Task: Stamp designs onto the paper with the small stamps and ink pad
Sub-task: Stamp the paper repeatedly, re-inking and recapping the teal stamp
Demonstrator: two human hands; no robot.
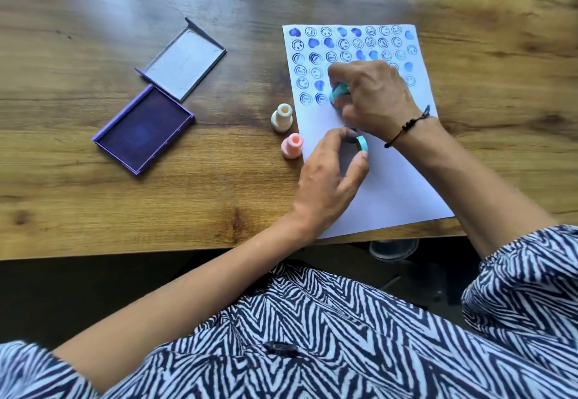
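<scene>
- Head view: the white paper (pixel 391 179) lies on the wooden table (pixel 93 38), at about 2 o'clock from the middle of the picture, and its near corner reaches the table edge.
- Its upper part is filled with rows of blue stamped designs (pixel 344 43): round faces and solid heart shapes.
- The right hand (pixel 375 98) is over the lowest rows, its fingers closed around a turquoise stamp (pixel 337 92) that is pressed down toward the sheet.
- The left hand (pixel 328 176), at 6 o'clock from the right one, pinches a small turquoise cap (pixel 362 145) between thumb and fingers; the other fingers are loosely curled.
- Just beside the left edge of the paper stand a cream stamp (pixel 282 117) and a pink stamp (pixel 292 145), upright.
- At 9 o'clock from them, well apart, lies the open purple ink pad (pixel 144 128), with its grey lid (pixel 184 59) touching it at 1 o'clock.
- A black cord bracelet (pixel 406 125) is on the right wrist.
</scene>
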